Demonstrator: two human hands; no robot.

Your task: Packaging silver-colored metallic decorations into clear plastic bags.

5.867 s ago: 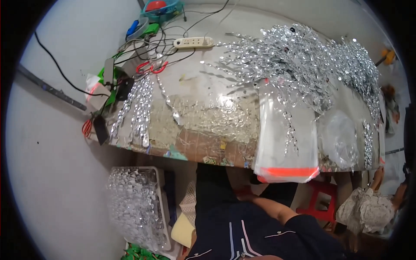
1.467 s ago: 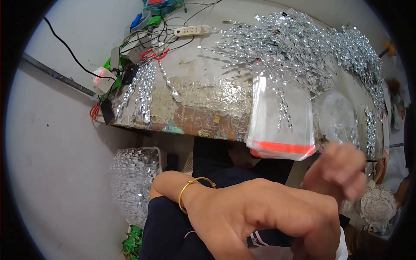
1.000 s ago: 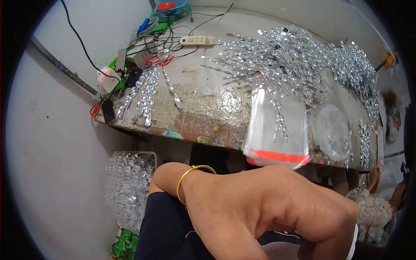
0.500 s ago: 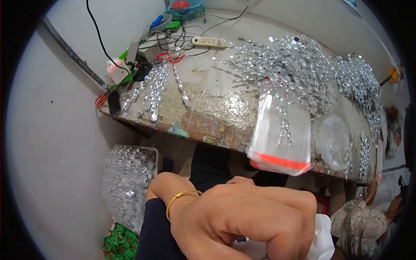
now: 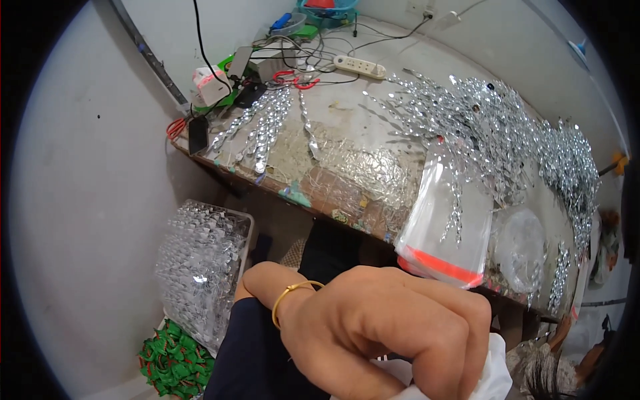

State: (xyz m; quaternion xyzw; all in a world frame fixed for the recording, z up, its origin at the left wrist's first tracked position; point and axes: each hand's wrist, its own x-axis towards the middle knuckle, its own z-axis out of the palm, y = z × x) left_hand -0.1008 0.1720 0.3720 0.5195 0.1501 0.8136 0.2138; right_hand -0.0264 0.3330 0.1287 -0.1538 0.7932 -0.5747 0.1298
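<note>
Close to the camera, my left hand [image 5: 393,327], with a gold bangle [image 5: 291,299] at its wrist, is closed with fingers bent toward the lower right. White, cloth-like material [image 5: 495,370] shows beneath and beyond the fingers. The fingertips are hidden, so what they pinch cannot be made out. A navy sleeve or garment [image 5: 250,353] lies below the forearm. Beyond the hand, a stack of clear plastic bags [image 5: 430,213] with a red-orange band hangs over the table edge, a silvery twisted strand [image 5: 455,217] lying on it. My right hand is not in view.
Piles of silvery strands [image 5: 480,127] cover the table's [image 5: 373,127] right side, with more strands [image 5: 270,127] left. Cables surround a white power strip [image 5: 360,67]. A bin of clear-wrapped pieces [image 5: 200,267] and green-and-red items [image 5: 175,360] stand lower left. Another person [image 5: 550,367] is lower right.
The view has shifted, so the table and its contents sit farther right and lower. My left hand stays closed and appears slightly turned. A patch of skin behind it is no longer visible.
</note>
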